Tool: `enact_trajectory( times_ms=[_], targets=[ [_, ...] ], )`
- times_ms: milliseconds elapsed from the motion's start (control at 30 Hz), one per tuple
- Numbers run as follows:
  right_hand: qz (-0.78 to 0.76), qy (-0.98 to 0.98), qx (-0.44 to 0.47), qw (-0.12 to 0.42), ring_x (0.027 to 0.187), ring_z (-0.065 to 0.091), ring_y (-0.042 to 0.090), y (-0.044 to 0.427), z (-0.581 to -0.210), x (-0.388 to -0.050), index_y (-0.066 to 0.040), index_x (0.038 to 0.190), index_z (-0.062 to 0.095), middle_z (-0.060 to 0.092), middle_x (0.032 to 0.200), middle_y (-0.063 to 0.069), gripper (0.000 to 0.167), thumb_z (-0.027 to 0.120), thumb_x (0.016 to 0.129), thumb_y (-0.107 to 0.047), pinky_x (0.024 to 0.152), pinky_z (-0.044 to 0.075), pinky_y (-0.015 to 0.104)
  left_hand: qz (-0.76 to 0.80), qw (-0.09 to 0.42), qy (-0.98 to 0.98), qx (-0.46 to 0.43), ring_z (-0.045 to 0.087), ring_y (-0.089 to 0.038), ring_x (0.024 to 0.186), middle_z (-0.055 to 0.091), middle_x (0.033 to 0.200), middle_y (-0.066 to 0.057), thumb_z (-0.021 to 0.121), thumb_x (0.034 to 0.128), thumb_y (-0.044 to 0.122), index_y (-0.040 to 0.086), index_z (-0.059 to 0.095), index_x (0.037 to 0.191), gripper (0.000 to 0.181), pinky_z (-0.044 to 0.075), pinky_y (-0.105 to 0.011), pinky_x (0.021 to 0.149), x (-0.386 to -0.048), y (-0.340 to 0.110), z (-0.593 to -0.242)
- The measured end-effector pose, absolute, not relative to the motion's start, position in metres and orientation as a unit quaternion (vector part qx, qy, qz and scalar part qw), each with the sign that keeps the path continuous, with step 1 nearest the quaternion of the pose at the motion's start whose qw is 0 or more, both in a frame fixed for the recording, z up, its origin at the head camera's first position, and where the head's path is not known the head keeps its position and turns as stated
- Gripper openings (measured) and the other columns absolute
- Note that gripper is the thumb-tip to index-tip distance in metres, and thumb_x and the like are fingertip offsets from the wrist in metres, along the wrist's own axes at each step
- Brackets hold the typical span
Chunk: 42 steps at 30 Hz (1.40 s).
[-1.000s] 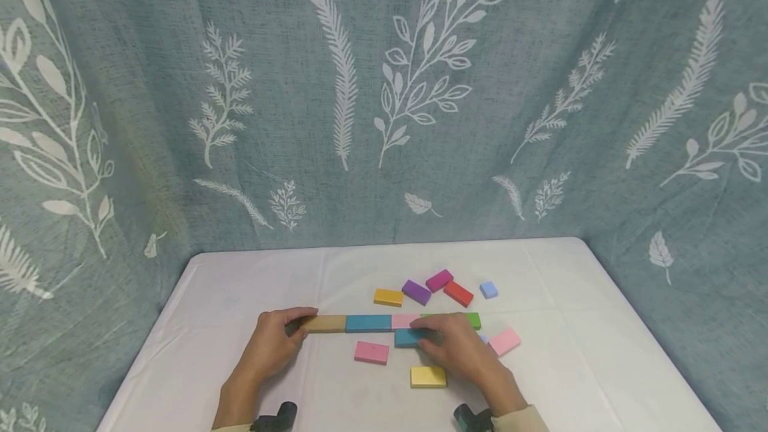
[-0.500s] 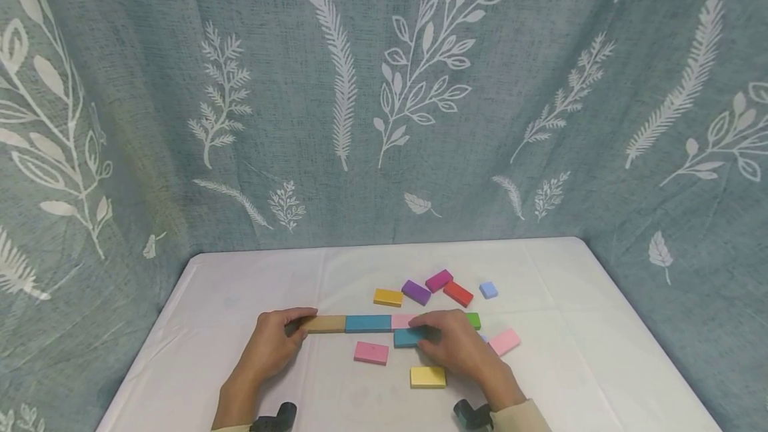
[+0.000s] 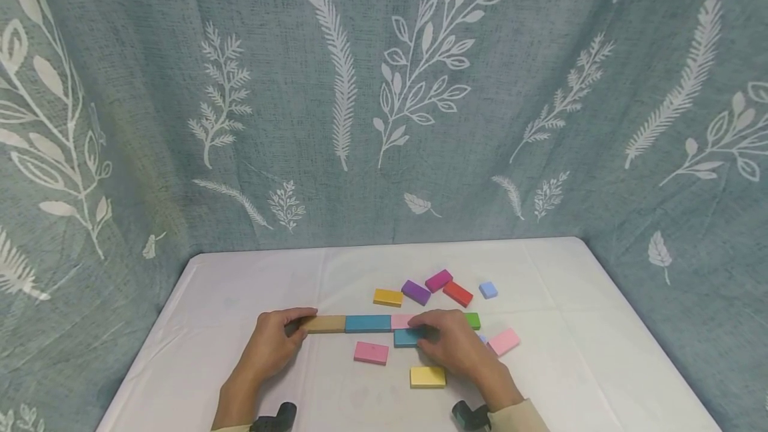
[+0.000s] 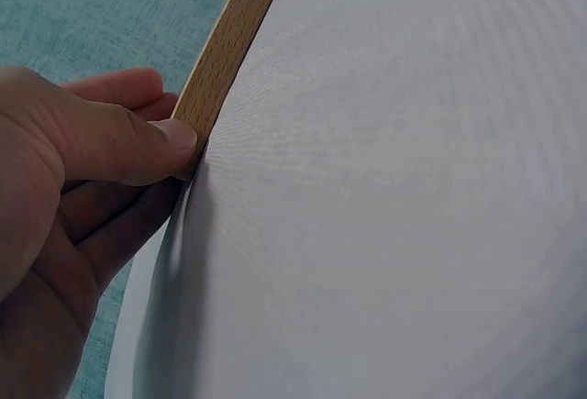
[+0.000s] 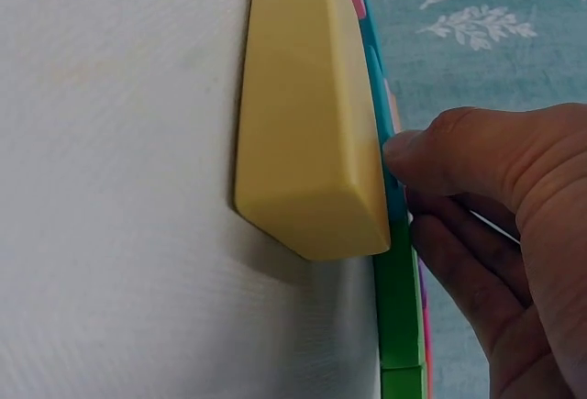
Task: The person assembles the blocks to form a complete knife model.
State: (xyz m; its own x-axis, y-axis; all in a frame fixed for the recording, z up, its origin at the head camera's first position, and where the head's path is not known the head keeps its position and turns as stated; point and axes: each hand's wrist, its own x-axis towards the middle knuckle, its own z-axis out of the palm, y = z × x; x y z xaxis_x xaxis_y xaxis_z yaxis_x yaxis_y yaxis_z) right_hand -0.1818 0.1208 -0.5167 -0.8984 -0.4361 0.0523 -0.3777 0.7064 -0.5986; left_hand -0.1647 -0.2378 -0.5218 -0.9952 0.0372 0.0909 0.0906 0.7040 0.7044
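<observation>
A row of blocks lies on the white table: a plain wooden block (image 3: pixel 325 324) at the left, a blue block (image 3: pixel 368 323), a pink block (image 3: pixel 405 321) and green at the right, where a green block (image 3: pixel 473 320) shows past the hand. My left hand (image 3: pixel 277 344) pinches the wooden block's left end, thumb on its near side in the left wrist view. In front of the pink block lies a second blue block (image 3: pixel 407 338). My right hand (image 3: pixel 457 345) pinches this one, thumb on its near side, fingers reaching over the row and covering part of it.
Nearer me lie a darker pink block (image 3: pixel 371 353) and a yellow block (image 3: pixel 428 377). Behind the row are orange-yellow (image 3: pixel 388 297), purple (image 3: pixel 417 292), magenta (image 3: pixel 439 280), red (image 3: pixel 459 294) and small light blue (image 3: pixel 489 289) blocks. A pink block (image 3: pixel 504 342) lies right of my right hand.
</observation>
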Motion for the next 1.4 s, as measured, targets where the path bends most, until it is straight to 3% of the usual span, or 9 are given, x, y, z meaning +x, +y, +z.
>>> enact_trajectory(
  times_ms=[400,700,867,1100,1400],
  targets=[
    [-0.328,0.918,-0.217,0.051,0.125,0.073,0.018,0.12,-0.514,-0.177,-0.02,0.132,0.08,0.08,0.129,-0.009,0.038,0.087,0.095,-0.021,0.109,0.063,0.048,-0.384,0.032,-0.922,-0.031,0.068,-0.043,0.136,0.079,0.133,-0.015,0.077,0.0905,-0.009,0.007,0.08,0.128,0.041,0.052,-0.061,0.12,-0.164,-0.237,-0.522],
    [-0.416,0.88,-0.225,0.041,0.116,0.076,0.016,0.106,-0.518,-0.16,-0.016,0.129,0.081,0.082,0.124,-0.006,0.037,0.088,0.094,-0.022,0.104,0.066,0.044,-0.384,0.037,-0.922,-0.032,0.069,-0.042,0.134,0.079,0.132,-0.016,0.077,0.0903,-0.01,0.007,0.08,0.128,0.041,0.053,-0.06,0.119,-0.164,-0.237,-0.523],
    [-0.43,0.873,-0.228,0.036,0.115,0.076,0.014,0.097,-0.525,-0.153,-0.014,0.129,0.081,0.083,0.124,-0.004,0.037,0.088,0.094,-0.02,0.104,0.066,0.037,-0.385,0.036,-0.922,-0.033,0.069,-0.042,0.134,0.078,0.133,-0.016,0.077,0.0902,-0.01,0.006,0.08,0.128,0.041,0.053,-0.06,0.119,-0.163,-0.237,-0.523],
    [-0.433,0.869,-0.238,0.034,0.118,0.076,0.012,0.086,-0.528,-0.15,-0.015,0.13,0.081,0.082,0.125,-0.005,0.036,0.087,0.095,-0.018,0.107,0.064,0.038,-0.382,0.036,-0.923,-0.029,0.07,-0.042,0.134,0.079,0.133,-0.016,0.078,0.0903,-0.01,0.007,0.08,0.128,0.041,0.053,-0.059,0.119,-0.163,-0.236,-0.523],
    [-0.408,0.877,-0.254,0.021,0.109,0.077,0.009,0.078,-0.528,-0.149,-0.013,0.127,0.082,0.083,0.119,-0.006,0.034,0.088,0.094,-0.013,0.103,0.066,0.034,-0.379,0.037,-0.924,-0.028,0.071,-0.042,0.133,0.079,0.133,-0.016,0.078,0.0899,-0.011,0.007,0.081,0.127,0.041,0.054,-0.059,0.119,-0.163,-0.235,-0.523]
  ],
)
